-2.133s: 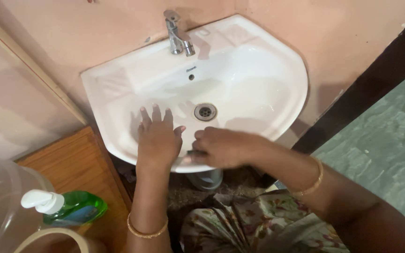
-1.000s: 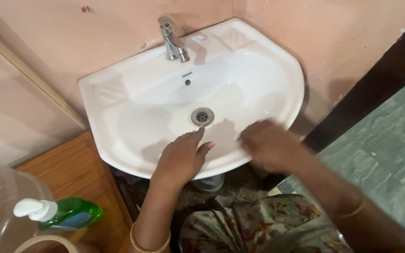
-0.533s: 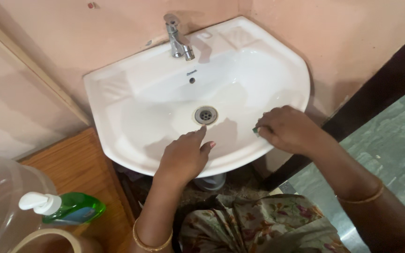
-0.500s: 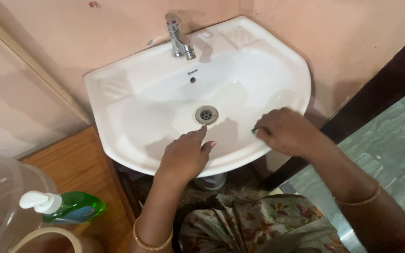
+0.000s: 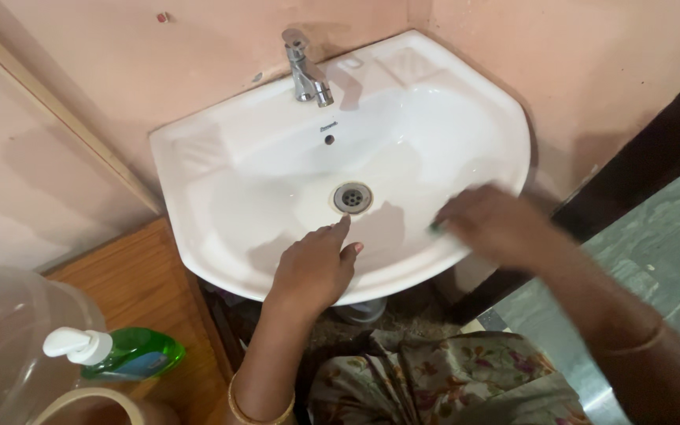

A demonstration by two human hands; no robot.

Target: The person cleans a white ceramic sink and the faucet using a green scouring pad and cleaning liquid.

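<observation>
Both hands work the white basin: left hand braces flat, fingers spread near the drain, while the blurred right hand curls around a green scrubber under its fingertips.

A green pump bottle lies beside a clear jug (on the wooden surface).

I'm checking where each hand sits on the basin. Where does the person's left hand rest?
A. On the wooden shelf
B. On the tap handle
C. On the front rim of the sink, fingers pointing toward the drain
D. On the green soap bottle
C: the left hand lies on the front rim of the sink, fingertips just short of the drain.
</observation>
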